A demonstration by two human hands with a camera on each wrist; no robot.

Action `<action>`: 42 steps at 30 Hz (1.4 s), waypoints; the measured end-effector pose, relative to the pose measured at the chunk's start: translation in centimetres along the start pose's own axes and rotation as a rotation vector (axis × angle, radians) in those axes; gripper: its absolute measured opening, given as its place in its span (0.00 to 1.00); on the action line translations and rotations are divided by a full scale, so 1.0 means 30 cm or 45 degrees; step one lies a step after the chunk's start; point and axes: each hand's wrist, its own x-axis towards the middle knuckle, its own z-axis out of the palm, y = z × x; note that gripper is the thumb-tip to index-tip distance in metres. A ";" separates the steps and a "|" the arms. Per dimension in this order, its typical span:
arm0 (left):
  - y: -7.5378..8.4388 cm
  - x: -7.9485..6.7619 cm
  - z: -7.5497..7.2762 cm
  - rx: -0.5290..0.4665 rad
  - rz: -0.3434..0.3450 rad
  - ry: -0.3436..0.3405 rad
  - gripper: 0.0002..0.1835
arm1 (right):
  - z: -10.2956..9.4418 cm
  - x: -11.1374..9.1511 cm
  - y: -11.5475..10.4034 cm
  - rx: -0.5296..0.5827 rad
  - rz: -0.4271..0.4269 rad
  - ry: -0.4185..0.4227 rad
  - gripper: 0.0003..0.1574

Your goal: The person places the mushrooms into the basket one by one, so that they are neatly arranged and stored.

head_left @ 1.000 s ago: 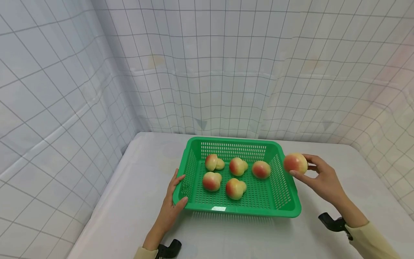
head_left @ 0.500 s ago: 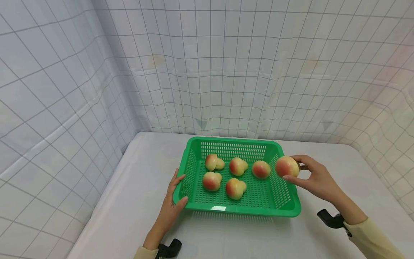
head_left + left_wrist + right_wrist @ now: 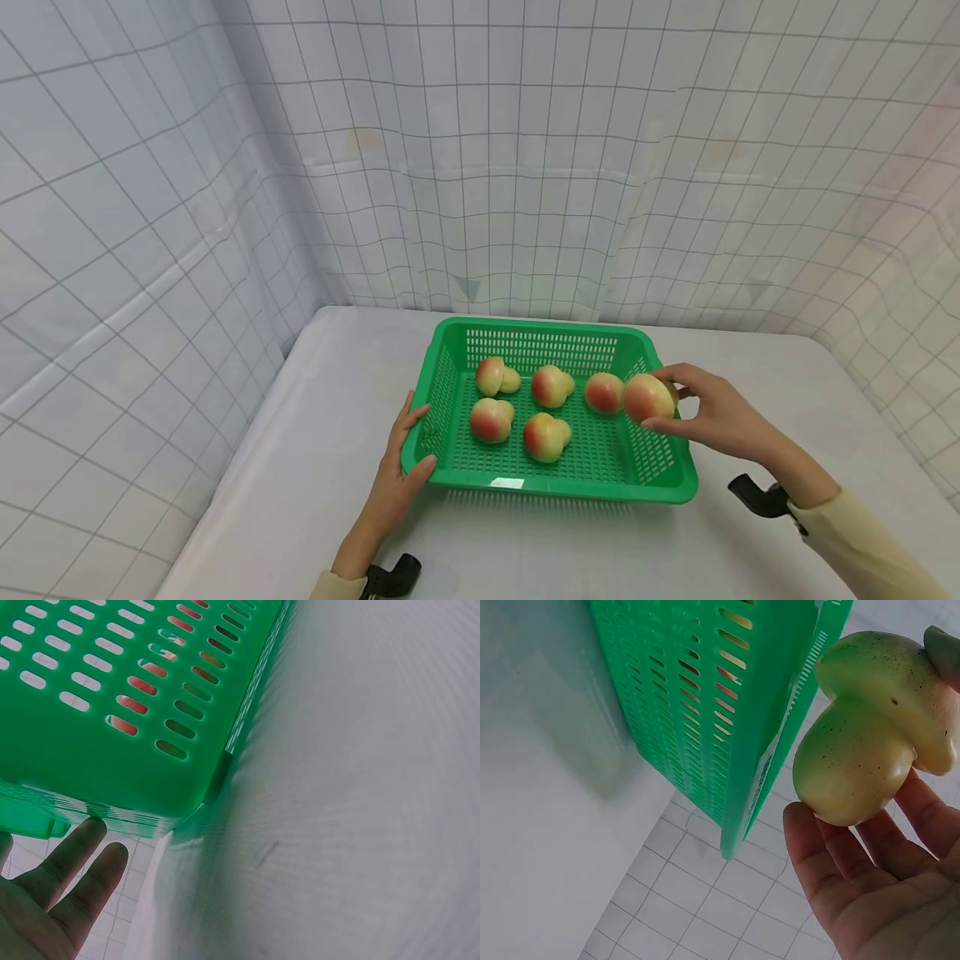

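A green plastic basket (image 3: 562,489) with slotted walls holds several red-and-yellow mushrooms, among them one mushroom (image 3: 547,437) near its front and another mushroom (image 3: 604,392) at its right. My right hand (image 3: 716,412) holds a further mushroom (image 3: 649,398) between thumb and fingers, above the basket's right rim. In the right wrist view that mushroom (image 3: 855,761) shows a pale, speckled stem and cap underside. At the basket's left front corner, my left hand (image 3: 397,471) rests on the rim; in the left wrist view, two of its fingers (image 3: 90,889) extend straight beside the basket wall.
The basket stands on a table covered with white cloth (image 3: 330,400). White curtains (image 3: 480,183) with a grid pattern hang behind and to both sides. Black wrist camera mounts (image 3: 761,497) sit on both wrists.
My right hand has moved left with the mushroom, from beside the basket's right rim to over its right end. The left hand and the basket have stayed put.
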 end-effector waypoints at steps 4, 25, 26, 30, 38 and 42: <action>-0.002 0.000 0.000 -0.004 -0.006 0.003 0.33 | 0.000 0.019 -0.009 0.016 -0.015 -0.069 0.31; 0.008 0.000 0.002 0.012 -0.006 -0.011 0.34 | -0.001 0.121 -0.050 0.023 -0.064 -0.454 0.31; 0.008 -0.001 0.002 0.012 -0.009 -0.007 0.33 | -0.001 0.126 -0.052 0.022 -0.060 -0.475 0.32; 0.004 -0.001 0.001 0.027 -0.017 -0.005 0.33 | 0.002 0.149 -0.060 0.031 -0.029 -0.560 0.34; 0.004 -0.001 0.001 0.033 -0.018 -0.003 0.33 | 0.019 0.200 -0.070 -0.012 -0.049 -0.685 0.34; 0.004 -0.001 0.002 0.029 -0.001 -0.001 0.33 | 0.033 0.229 -0.071 0.006 -0.035 -0.762 0.31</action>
